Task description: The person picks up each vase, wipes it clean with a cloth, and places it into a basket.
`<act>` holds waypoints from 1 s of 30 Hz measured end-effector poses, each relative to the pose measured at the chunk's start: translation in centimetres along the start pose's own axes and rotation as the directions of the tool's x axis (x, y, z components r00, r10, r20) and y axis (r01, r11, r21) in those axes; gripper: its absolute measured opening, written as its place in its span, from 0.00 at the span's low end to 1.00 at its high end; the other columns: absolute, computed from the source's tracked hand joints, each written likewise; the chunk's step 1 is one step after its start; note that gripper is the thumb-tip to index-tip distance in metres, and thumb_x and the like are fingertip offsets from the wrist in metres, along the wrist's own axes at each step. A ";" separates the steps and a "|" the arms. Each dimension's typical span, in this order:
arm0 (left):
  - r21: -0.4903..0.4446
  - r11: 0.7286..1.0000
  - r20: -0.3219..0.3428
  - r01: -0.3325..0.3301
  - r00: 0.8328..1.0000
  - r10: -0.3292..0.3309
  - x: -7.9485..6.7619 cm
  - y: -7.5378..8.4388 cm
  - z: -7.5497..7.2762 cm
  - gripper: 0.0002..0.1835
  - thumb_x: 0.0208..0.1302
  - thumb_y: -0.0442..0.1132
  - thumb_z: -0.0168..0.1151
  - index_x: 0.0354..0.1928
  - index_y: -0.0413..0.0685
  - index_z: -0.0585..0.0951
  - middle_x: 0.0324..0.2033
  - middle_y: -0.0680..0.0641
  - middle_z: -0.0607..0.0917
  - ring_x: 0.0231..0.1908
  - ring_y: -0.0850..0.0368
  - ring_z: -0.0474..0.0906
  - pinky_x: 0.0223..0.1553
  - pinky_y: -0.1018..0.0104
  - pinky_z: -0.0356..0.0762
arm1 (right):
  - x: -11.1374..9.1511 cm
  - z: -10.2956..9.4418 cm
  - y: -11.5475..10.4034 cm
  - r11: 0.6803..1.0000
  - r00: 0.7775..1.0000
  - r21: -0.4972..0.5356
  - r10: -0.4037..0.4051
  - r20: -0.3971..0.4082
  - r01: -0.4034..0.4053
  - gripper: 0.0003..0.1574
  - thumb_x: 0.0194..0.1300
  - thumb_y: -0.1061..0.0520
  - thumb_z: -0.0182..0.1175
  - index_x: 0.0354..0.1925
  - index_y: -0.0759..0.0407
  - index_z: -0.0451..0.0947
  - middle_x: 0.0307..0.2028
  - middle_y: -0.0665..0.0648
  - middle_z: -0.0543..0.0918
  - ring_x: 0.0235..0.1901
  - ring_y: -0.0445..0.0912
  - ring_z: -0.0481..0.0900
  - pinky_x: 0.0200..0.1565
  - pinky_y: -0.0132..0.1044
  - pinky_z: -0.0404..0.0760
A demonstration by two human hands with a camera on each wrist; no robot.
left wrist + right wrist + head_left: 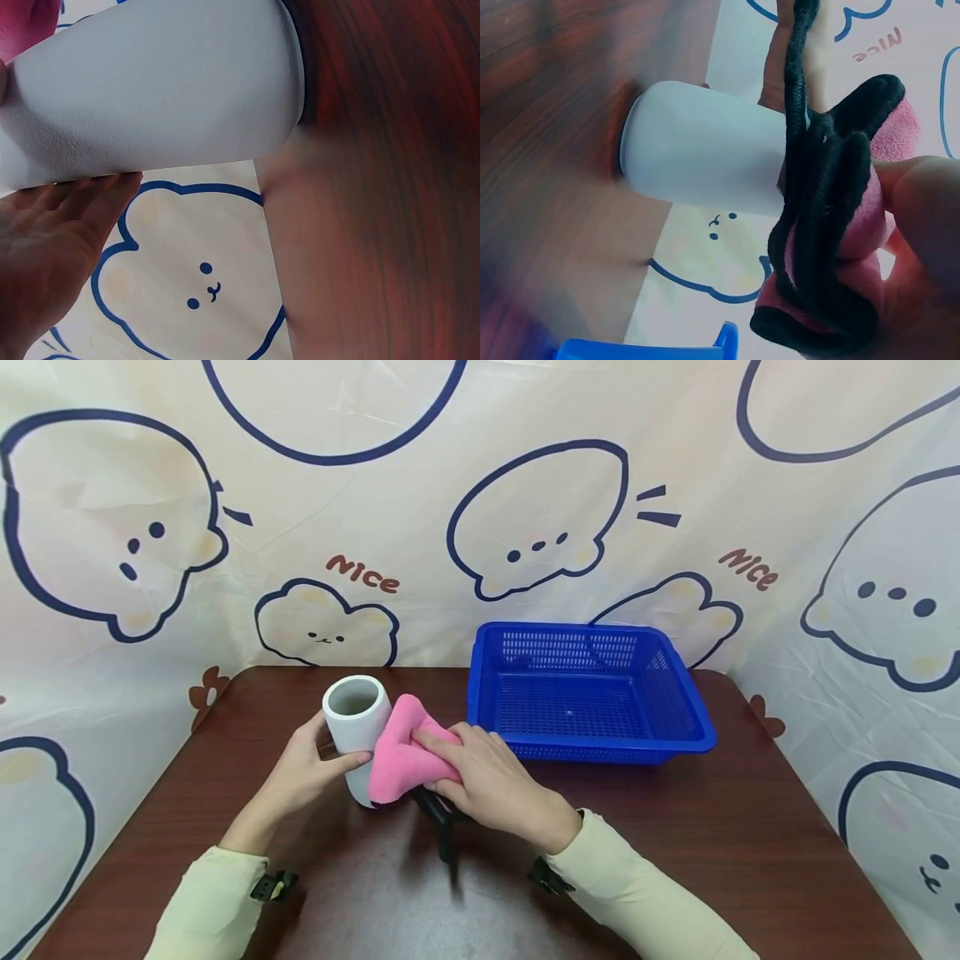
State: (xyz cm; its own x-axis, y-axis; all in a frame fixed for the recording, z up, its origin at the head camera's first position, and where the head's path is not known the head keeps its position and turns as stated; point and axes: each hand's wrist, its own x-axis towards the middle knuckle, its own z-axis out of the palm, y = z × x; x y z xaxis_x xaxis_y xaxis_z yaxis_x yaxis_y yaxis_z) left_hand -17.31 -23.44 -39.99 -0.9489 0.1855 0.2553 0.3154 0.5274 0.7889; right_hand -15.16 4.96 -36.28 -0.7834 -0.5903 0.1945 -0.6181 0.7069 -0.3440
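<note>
A tall white ceramic vase (pixel 351 735) with a round open mouth stands at the left of the table. My left hand (pixel 303 768) grips its upper half, thumb across the front and fingers round the far left side. In the left wrist view the lower body of the vase (pixel 180 82) shows smooth and pale. My right hand (pixel 491 777) holds a bunched pink cloth (pixel 408 760) against the vase's right side. In the right wrist view the cloth's dark backing (pixel 825 202) hangs in folds below the thumb, overlapping the vase.
A blue plastic basket (pixel 592 747) with perforated walls stands at the back right, just beyond my right hand. The dark wooden table (pixel 637 843) ends at a cartoon-printed curtain (pixel 420 543) on the back and sides.
</note>
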 end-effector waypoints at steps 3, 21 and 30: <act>-0.003 1.000 0.000 -0.004 1.000 0.004 0.0 0.0 0.0 0.38 0.60 0.40 0.75 0.70 0.47 0.67 0.59 0.42 0.80 0.50 0.73 0.77 0.50 0.78 0.77 | 0.2 -0.1 -0.1 1.000 1.000 -0.003 -0.005 -0.017 0.005 0.37 0.69 0.43 0.64 0.73 0.34 0.66 0.43 0.51 0.78 0.40 0.44 0.70 0.40 0.35 0.67; 0.003 0.999 0.014 0.046 0.999 -0.046 -0.1 0.4 -0.1 0.40 0.62 0.44 0.73 0.72 0.49 0.64 0.62 0.39 0.77 0.59 0.40 0.77 0.59 0.38 0.78 | 1.2 -0.4 -1.2 1.000 0.998 -0.008 -0.022 -0.058 0.021 0.38 0.71 0.42 0.62 0.75 0.37 0.64 0.51 0.54 0.80 0.46 0.45 0.73 0.45 0.36 0.71; 0.021 1.000 0.004 0.020 1.000 -0.021 -0.1 0.2 0.1 0.38 0.63 0.42 0.72 0.71 0.44 0.66 0.60 0.38 0.79 0.56 0.41 0.79 0.58 0.40 0.78 | 1.4 -0.3 -1.3 1.000 0.999 0.003 -0.003 -0.037 0.003 0.37 0.71 0.43 0.62 0.74 0.35 0.64 0.52 0.54 0.79 0.47 0.45 0.73 0.47 0.37 0.72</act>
State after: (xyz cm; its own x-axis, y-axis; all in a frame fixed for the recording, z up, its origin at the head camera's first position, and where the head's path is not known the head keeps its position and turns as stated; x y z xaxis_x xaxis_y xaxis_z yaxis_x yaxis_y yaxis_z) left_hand -17.14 -23.26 -39.96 -0.9551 0.1782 0.2366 0.2960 0.5487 0.7819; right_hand -15.44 3.32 -35.30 -0.7837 -0.5773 0.2292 -0.6199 0.7039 -0.3466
